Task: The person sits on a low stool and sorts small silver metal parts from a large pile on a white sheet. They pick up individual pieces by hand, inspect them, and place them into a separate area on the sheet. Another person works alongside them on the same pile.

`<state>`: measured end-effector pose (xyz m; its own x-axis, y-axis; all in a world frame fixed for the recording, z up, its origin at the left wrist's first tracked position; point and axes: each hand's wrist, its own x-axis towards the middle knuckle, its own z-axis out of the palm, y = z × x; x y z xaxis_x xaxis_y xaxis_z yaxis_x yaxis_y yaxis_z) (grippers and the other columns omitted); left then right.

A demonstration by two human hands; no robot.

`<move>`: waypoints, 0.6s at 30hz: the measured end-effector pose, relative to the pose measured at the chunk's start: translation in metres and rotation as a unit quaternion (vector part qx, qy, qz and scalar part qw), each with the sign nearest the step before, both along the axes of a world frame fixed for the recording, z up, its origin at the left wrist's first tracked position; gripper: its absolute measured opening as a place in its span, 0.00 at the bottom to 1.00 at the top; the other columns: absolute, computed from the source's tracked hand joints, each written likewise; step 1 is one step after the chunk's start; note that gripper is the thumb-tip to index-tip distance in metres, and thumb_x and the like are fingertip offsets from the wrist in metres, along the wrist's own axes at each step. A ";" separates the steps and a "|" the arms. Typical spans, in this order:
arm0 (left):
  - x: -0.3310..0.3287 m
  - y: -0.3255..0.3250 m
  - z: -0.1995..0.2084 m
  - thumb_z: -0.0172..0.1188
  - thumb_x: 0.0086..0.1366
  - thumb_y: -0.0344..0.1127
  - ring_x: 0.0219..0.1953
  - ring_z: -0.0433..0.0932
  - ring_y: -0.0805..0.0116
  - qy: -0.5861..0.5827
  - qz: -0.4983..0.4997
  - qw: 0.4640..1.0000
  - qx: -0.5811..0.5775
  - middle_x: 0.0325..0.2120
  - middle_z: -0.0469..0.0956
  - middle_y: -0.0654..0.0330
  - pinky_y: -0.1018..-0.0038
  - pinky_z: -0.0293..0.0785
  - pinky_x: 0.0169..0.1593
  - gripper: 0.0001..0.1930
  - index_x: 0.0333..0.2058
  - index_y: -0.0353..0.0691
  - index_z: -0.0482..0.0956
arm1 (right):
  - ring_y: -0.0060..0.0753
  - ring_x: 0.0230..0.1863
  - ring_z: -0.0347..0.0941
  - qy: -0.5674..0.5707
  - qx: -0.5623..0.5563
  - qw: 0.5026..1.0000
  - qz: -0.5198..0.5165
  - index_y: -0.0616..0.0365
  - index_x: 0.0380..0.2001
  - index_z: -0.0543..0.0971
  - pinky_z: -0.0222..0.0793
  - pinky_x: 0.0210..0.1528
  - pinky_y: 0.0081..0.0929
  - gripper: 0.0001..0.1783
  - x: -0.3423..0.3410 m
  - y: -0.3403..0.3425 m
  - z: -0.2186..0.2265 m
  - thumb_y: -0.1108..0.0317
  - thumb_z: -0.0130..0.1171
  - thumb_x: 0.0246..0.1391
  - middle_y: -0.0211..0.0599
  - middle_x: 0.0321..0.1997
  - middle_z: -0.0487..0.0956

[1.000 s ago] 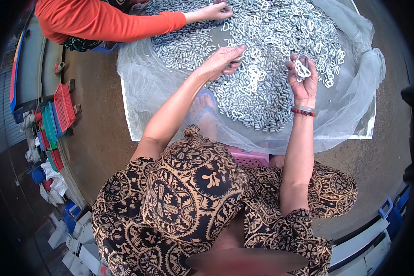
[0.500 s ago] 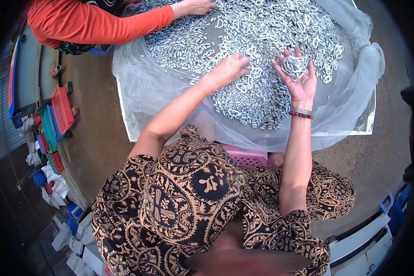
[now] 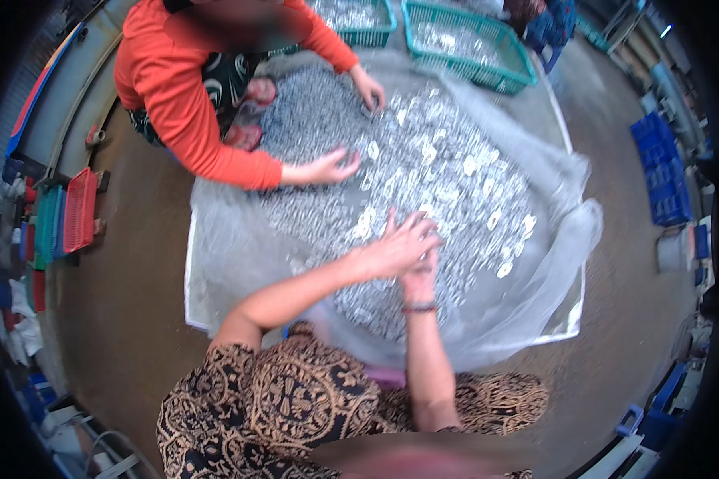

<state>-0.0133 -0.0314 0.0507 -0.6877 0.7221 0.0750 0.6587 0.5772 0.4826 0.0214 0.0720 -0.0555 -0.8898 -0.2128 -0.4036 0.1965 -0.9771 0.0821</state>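
My left hand (image 3: 406,243) lies across the top of my right hand over the near middle of the pile, its fingers apart, bent and slightly blurred. Below it my right hand (image 3: 418,279) shows mostly its wrist and heel, with a bracelet; its fingers and anything in the palm are hidden. Around both hands spreads a heap of loose metal pieces: small grey cylinders (image 3: 367,307) and paler oval links (image 3: 469,165). The heap lies on a translucent mesh sheet (image 3: 232,239) over a low flat surface.
A person in an orange sleeve (image 3: 216,152) squats at the far left, both hands at the pile. Green baskets (image 3: 475,70) with metal pieces stand at the far edge. Red crates (image 3: 80,209) stand left, blue crates (image 3: 661,168) right. A pink stool (image 3: 386,377) is near me.
My hands were apart, the right palm up holding a cluster of oval links; now they meet, left over right. The view has shifted, showing more of the other person and the far baskets.
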 end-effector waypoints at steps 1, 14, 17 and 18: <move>0.001 -0.008 0.005 0.61 0.54 0.40 0.61 0.55 0.52 -0.008 0.014 0.999 0.041 0.54 0.61 0.52 0.39 0.53 0.56 0.22 0.49 0.46 0.70 | 0.43 0.61 0.59 0.000 0.013 1.000 0.014 0.51 0.55 0.65 0.57 0.61 0.47 0.27 -0.005 -0.002 -0.005 0.47 0.45 0.58 0.43 0.59 0.64; 0.018 -0.126 -0.044 0.59 0.57 0.36 0.45 0.71 0.54 -0.161 0.135 0.966 0.147 0.40 0.71 0.53 0.64 0.67 0.51 0.19 0.47 0.39 0.71 | 0.60 0.69 0.31 0.156 0.142 0.973 -0.096 0.57 0.65 0.34 0.41 0.63 0.68 0.39 -0.319 0.080 0.192 0.49 0.36 0.61 0.56 0.69 0.30; 0.061 -0.093 -0.072 0.59 0.55 0.37 0.48 0.71 0.56 -0.149 -0.088 0.985 0.022 0.45 0.72 0.54 0.64 0.68 0.50 0.21 0.49 0.42 0.72 | 0.61 0.69 0.31 0.068 0.276 0.953 -0.104 0.45 0.66 0.35 0.43 0.60 0.73 0.40 -0.297 0.075 0.182 0.50 0.43 0.59 0.48 0.70 0.37; 0.075 -0.083 -0.086 0.58 0.55 0.37 0.47 0.71 0.57 -0.001 -0.130 0.991 -0.017 0.44 0.72 0.54 0.63 0.69 0.50 0.20 0.48 0.43 0.73 | 0.63 0.68 0.37 0.074 0.324 0.940 -0.077 0.43 0.66 0.35 0.46 0.59 0.72 0.40 -0.277 0.074 0.169 0.52 0.44 0.59 0.50 0.69 0.41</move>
